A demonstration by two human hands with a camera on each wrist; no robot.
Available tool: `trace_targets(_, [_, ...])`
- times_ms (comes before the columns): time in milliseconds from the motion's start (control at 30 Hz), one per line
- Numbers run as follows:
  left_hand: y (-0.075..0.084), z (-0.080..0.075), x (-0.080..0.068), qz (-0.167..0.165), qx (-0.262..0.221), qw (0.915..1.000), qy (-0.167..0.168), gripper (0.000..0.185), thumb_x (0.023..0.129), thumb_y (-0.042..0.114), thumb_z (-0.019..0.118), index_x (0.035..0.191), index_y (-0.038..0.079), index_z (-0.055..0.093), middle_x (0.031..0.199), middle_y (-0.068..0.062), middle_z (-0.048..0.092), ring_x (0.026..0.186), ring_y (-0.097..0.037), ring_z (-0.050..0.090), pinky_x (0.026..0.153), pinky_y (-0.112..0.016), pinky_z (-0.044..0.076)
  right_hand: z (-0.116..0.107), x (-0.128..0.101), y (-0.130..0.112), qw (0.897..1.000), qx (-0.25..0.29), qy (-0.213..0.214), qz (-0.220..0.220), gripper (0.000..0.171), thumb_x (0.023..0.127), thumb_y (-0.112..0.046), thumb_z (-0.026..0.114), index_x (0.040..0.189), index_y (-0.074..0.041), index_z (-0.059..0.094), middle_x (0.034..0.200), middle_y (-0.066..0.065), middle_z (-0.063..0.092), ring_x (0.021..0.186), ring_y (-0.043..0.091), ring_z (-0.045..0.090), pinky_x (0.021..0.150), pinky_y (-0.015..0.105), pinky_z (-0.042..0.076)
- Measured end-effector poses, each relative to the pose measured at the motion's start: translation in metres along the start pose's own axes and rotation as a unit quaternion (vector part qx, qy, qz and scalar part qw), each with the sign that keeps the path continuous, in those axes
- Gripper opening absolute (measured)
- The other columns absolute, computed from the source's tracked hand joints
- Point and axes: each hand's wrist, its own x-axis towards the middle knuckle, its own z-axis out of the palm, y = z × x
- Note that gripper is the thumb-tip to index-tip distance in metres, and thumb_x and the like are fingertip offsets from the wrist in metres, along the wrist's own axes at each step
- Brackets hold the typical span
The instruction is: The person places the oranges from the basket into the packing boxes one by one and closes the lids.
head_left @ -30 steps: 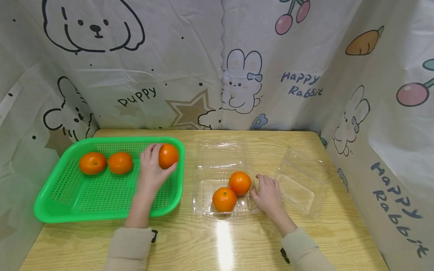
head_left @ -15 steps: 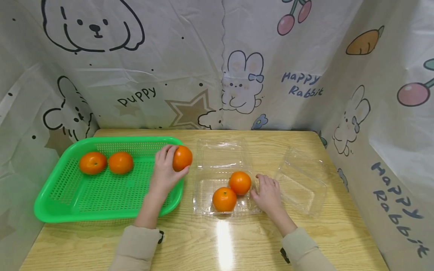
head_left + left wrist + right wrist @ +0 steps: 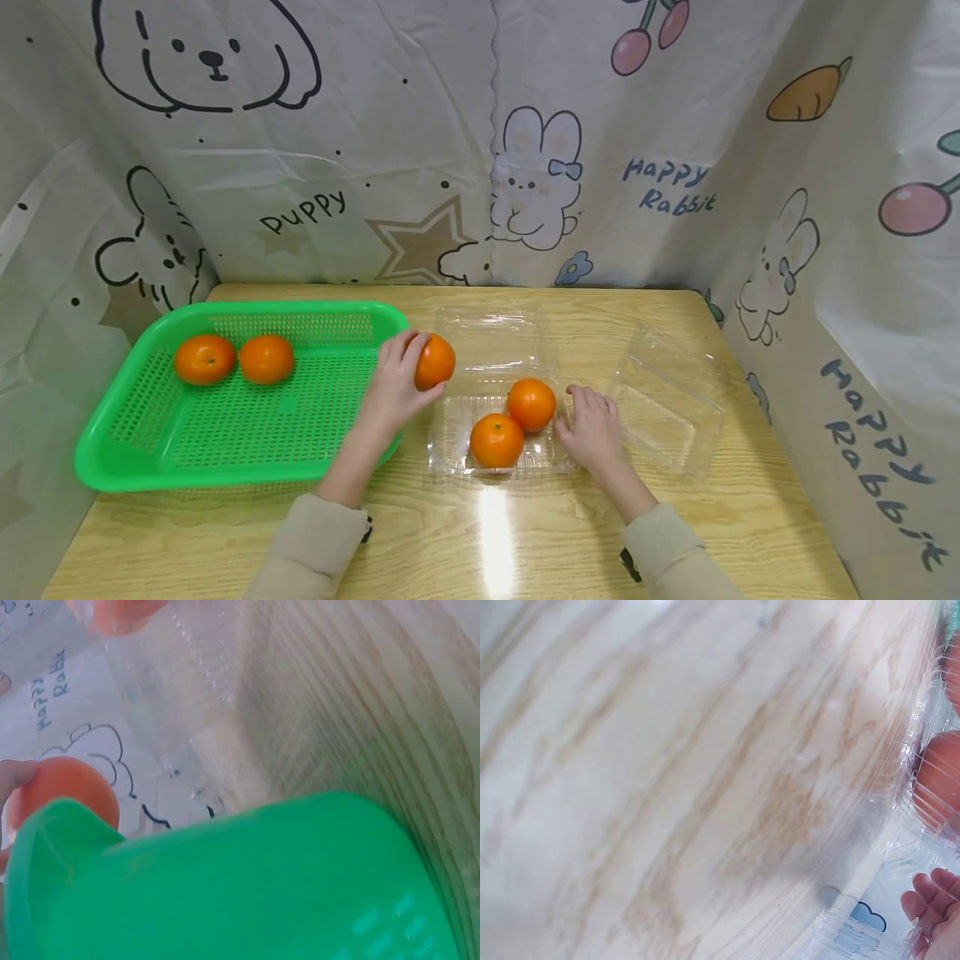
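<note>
Gripping an orange (image 3: 435,362) with the left hand (image 3: 395,385), we've got fingers and thumb curled around it, holding it up in the air right over the gap between the green basket (image 3: 120,433) and the clear plastic clamshell box (image 3: 450,425). Over on the left wrist cam the same orange (image 3: 64,791) peeks out behind the basket's rim (image 3: 225,900), with just a fingertip showing at the frame edge, so the grip itself is mostly hidden there.

Our right hand (image 3: 592,429) holds nothing; it lies flat with relaxed, slightly spread fingers against the right edge of the clamshell's tray. We honestly can't tell if it's pressing down or just touching. The right wrist view is pretty blurry, mostly wood grain, with a few fingertips (image 3: 930,900) cut off in the corner beside crinkly plastic.

Inside the tray sit two oranges (image 3: 497,441) touching each other, smooth and glossy. The box's lid lies folded open toward the back. A second clear clamshell (image 3: 667,400) sits open just right of our hand; its edges are hard to make out because it's so see-through.

Back in the basket, which is perforated mesh plastic with rounded corners, two more oranges (image 3: 204,359) sit side by side at the far left. It all sits on a shiny wood-grain table (image 3: 495,533) with a glare streak down the middle.
</note>
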Motion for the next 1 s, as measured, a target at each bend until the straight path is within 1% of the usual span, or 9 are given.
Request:
trace_targets(233, [0.005, 0.009, -0.001, 0.02, 0.008, 0.9994, -0.026, 0.063, 0.066, 0.02, 0.078, 0.119, 0.004, 0.049, 0.123, -0.018, 0.044, 0.112, -0.035, 0.041, 0.081, -0.05, 0.049, 0.001, 0.0, 0.0, 1.0, -0.001, 0.001, -0.001, 0.049, 0.077, -0.025, 0.059, 0.119, -0.002, 0.05, 0.114, 0.015, 0.056, 0.109, 0.032, 0.049, 0.098, 0.048, 0.031])
trace_targets(400, [0.008, 0.015, -0.003, 0.029, 0.02, 0.9986, -0.04, 0.063, 0.065, 0.02, 0.079, 0.119, 0.004, 0.051, 0.123, -0.018, 0.045, 0.111, -0.035, 0.043, 0.082, -0.048, 0.049, 0.001, 0.0, 0.0, 1.0, 0.001, 0.001, 0.0, 0.049, 0.077, -0.025, 0.059, 0.119, -0.002, 0.05, 0.114, 0.015, 0.056, 0.109, 0.032, 0.049, 0.098, 0.048, 0.03])
trace_targets(633, [0.012, 0.024, -0.007, 0.04, 0.035, 0.9963, -0.068, 0.064, 0.066, 0.021, 0.079, 0.121, 0.005, 0.05, 0.127, -0.017, 0.043, 0.114, -0.034, 0.043, 0.085, -0.047, 0.048, 0.0, 0.0, 0.001, 1.0, 0.0, 0.0, -0.001, 0.048, 0.078, -0.026, 0.058, 0.119, -0.002, 0.05, 0.114, 0.015, 0.056, 0.109, 0.032, 0.048, 0.098, 0.048, 0.03])
trace_targets(1000, [0.017, 0.035, -0.011, 0.06, 0.045, 0.9926, -0.095, 0.065, 0.066, 0.021, 0.079, 0.121, 0.005, 0.05, 0.125, -0.017, 0.045, 0.113, -0.034, 0.044, 0.085, -0.047, 0.048, 0.0, 0.001, 0.001, 1.0, 0.0, 0.0, 0.001, 0.047, 0.078, -0.025, 0.058, 0.118, -0.002, 0.05, 0.114, 0.015, 0.056, 0.11, 0.032, 0.049, 0.098, 0.047, 0.03])
